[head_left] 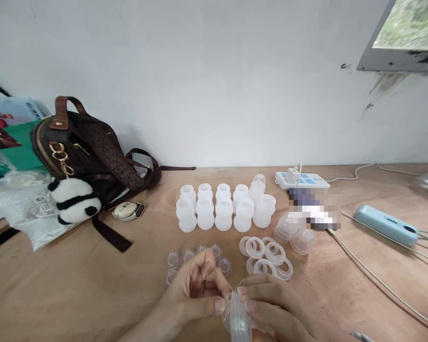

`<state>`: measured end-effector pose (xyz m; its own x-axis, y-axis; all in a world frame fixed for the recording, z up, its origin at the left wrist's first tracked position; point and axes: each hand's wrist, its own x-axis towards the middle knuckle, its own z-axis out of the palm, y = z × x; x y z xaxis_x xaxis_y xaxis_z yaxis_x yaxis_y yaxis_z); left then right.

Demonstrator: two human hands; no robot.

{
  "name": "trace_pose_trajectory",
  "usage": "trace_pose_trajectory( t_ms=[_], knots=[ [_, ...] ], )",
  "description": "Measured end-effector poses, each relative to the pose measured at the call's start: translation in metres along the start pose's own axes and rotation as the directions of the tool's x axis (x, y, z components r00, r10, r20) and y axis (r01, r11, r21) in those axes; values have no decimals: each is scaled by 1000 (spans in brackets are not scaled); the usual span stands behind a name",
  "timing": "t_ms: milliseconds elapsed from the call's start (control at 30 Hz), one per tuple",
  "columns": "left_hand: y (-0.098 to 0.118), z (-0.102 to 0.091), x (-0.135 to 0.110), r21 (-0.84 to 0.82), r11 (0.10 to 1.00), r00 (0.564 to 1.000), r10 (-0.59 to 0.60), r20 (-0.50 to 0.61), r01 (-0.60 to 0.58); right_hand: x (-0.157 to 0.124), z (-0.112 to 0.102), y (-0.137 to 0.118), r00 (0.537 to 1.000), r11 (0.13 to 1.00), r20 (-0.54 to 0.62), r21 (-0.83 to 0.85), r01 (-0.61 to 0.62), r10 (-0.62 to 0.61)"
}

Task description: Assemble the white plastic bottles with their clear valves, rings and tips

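Near the front edge, a clear ribbed plastic piece [239,317] is between my hands, its lower end cut off by the frame. My left hand [199,289] pinches its left side with thumb and fingertips, the other fingers curled. The fingers of my right hand [276,304] wrap its right side. Just beyond my left hand lie several clear nipples [224,266], some partly hidden by it. White flat rings [256,247] overlap in a loose pile past my right hand. Farther back stand rows of frosted white bottles [223,213]; one at the back right wears a clear domed cap [259,185].
Clear domed caps [302,242] sit right of the rings, by a blurred phone [312,209] on a cable. Behind is a power strip [303,180]; a light blue device [385,225] lies right. A backpack [103,142], panda charm [74,200] and mouse [128,211] occupy the left.
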<state>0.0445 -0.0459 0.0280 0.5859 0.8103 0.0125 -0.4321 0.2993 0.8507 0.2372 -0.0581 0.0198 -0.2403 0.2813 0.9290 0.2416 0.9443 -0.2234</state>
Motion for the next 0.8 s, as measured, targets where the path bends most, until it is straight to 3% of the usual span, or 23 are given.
trace_pose_trajectory(
  t_ms=[67, 133, 233, 300, 367, 533, 600, 733, 800],
  knots=[
    [3, -2, 2, 40, 996, 996, 83, 30, -84, 2, -8, 1, 991, 999, 133, -48, 7, 0],
    [12, -5, 3, 113, 985, 991, 133, -8, -131, 5, -18, 4, 983, 991, 185, -127, 32, -8],
    [34, -14, 1, 270, 948, 962, 217, -168, -167, 8, -29, 14, 993, 959, 107, -284, -13, 45],
    [49, -24, -4, 417, 893, 903, 310, -298, -169, 10, -34, 23, 994, 929, 18, -357, -92, 106],
    [60, -36, -13, 547, 835, 867, 318, -384, -64, 14, -37, 32, 988, 910, -54, -386, -153, 143],
    [64, -68, -36, 608, 789, 806, 301, -509, 89, 23, -46, 46, 967, 879, -175, -410, -245, 188],
    [61, -80, -43, 637, 759, 818, 279, -502, 132, 25, -50, 48, 965, 878, -194, -410, -246, 180],
    [55, -99, -50, 714, 664, 893, 155, -422, 221, 29, -53, 48, 975, 879, -183, -435, -195, 126],
    [53, -106, -50, 764, 601, 899, 165, -405, 234, 30, -55, 50, 980, 872, -166, -457, -173, 108]
  ],
)
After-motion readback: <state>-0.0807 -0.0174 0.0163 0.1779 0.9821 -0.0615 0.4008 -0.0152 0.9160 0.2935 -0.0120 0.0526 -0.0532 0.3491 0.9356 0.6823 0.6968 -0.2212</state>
